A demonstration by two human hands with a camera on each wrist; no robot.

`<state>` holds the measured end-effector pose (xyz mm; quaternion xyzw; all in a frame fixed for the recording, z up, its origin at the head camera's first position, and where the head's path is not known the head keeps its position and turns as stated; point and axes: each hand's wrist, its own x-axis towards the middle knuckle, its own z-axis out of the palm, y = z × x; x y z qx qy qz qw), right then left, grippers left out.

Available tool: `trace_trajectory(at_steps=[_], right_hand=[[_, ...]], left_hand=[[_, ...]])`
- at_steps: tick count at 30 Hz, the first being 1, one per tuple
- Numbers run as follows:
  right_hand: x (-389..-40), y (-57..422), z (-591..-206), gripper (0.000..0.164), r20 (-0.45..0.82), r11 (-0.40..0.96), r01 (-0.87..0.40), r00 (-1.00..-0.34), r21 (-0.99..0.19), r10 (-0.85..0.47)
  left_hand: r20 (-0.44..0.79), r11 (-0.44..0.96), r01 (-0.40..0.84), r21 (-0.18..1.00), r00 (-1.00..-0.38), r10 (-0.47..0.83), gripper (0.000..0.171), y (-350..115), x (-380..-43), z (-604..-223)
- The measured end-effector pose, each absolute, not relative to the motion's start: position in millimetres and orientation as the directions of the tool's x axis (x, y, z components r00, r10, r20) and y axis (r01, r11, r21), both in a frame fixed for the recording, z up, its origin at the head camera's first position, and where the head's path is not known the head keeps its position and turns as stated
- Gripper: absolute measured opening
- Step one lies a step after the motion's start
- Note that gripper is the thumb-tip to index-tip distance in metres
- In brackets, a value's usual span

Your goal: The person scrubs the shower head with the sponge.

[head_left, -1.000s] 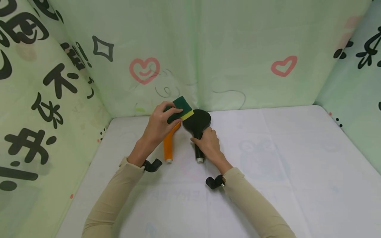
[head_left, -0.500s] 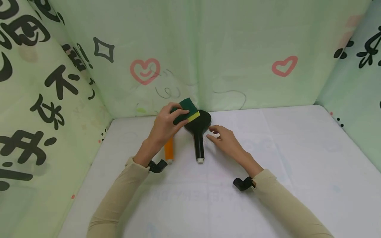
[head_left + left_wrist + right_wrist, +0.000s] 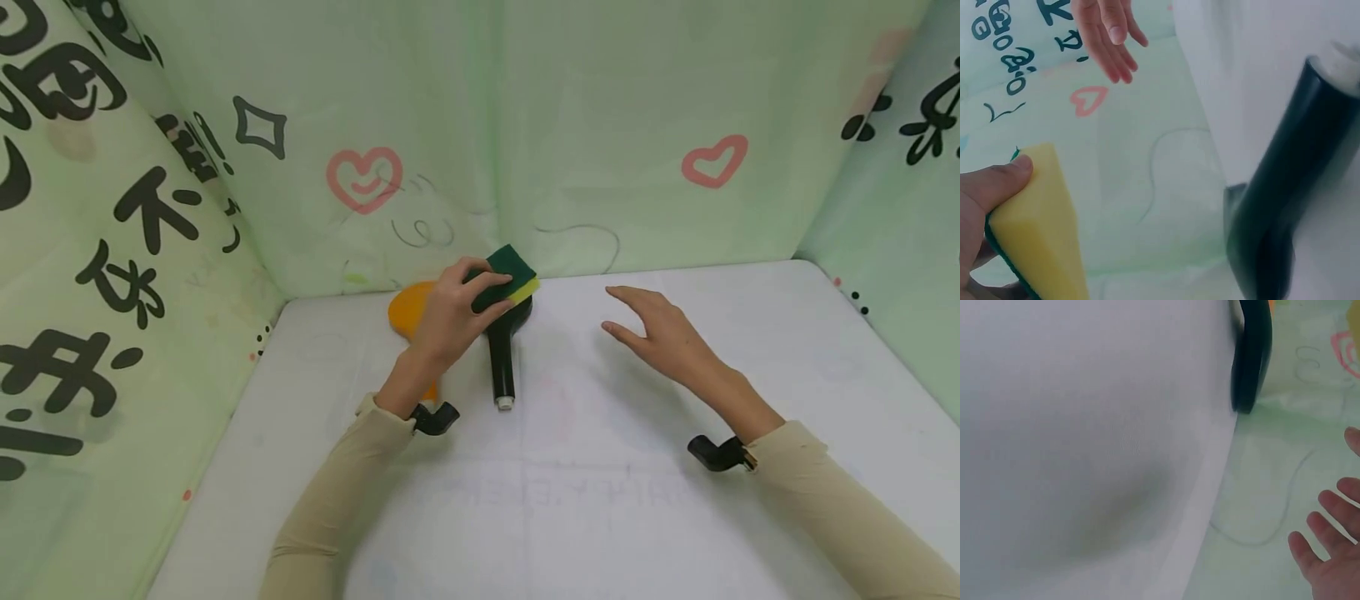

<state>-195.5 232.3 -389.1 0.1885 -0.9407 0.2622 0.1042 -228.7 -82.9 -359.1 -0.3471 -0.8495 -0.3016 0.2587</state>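
My left hand pinches a scouring sponge, green on one face and yellow on the other. In the left wrist view the thumb presses along one edge of the sponge. The sponge is held above the table and overlaps the round head of a black handheld shower head in the head view. This shower head lies with its white-ended handle toward me. An orange one lies to its left, partly hidden by my left hand and wrist. Off to the right, my right hand hovers with fingers spread, holding nothing.
A white cloth covers the table. Behind its far edge hangs a pale green curtain with hearts and scribbles; more printed curtain closes off both sides. A black camera mount sits on the right wrist, another on the left.
My right hand has let go of the black shower head's handle and moved right. The left hand has carried the sponge rightward over the black head, uncovering the orange head.
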Motion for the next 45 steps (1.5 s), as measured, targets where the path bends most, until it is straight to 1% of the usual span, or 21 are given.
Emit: trace_trajectory(at_steps=[4,11,16,19,26,28,32,36,40,45], right_hand=[[-192,259,-380,0.059,0.295,0.813,-0.39,-0.913,-0.433,-0.282],[-189,291,-371,0.062,0.278,0.843,-0.357,-0.925,-0.402,-0.259],[-186,305,-369,0.064,0.251,0.857,-0.325,-0.938,-0.399,-0.239],[-186,310,-368,0.064,0.242,0.864,-0.316,-0.941,-0.392,-0.235],[-186,321,-367,0.064,0.233,0.87,-0.304,-0.946,-0.388,-0.226],[-187,325,-367,0.064,0.228,0.871,-0.301,-0.947,-0.388,-0.226],[-189,329,-368,0.063,0.225,0.872,-0.308,-0.945,-0.381,-0.235],[-191,330,-369,0.063,0.212,0.875,-0.303,-0.948,-0.376,-0.237],[-192,330,-372,0.064,0.186,0.878,-0.292,-0.954,-0.379,-0.237],[-193,328,-375,0.064,0.183,0.877,-0.297,-0.952,-0.377,-0.244]], left_hand=[[0.631,0.589,0.72,0.367,-0.658,0.412,0.031,-64,-230,-360],[0.525,0.598,0.613,0.515,-0.778,0.345,0.039,-28,-238,-369],[0.497,0.535,0.585,0.61,-0.808,0.317,0.053,-9,-248,-382],[0.469,0.525,0.55,0.65,-0.834,0.292,0.059,-1,-254,-391],[0.377,0.502,0.448,0.739,-0.894,0.242,0.059,17,-267,-410],[0.348,0.514,0.415,0.751,-0.91,0.226,0.059,24,-270,-415],[0.292,0.598,0.325,0.732,-0.944,0.156,0.057,40,-273,-423],[0.235,0.669,0.19,0.719,-0.972,0.023,0.057,62,-268,-429],[0.194,0.703,0.071,0.707,-0.976,-0.096,0.062,86,-259,-433],[0.133,0.751,-0.004,0.66,-0.983,-0.123,0.069,105,-247,-437]])
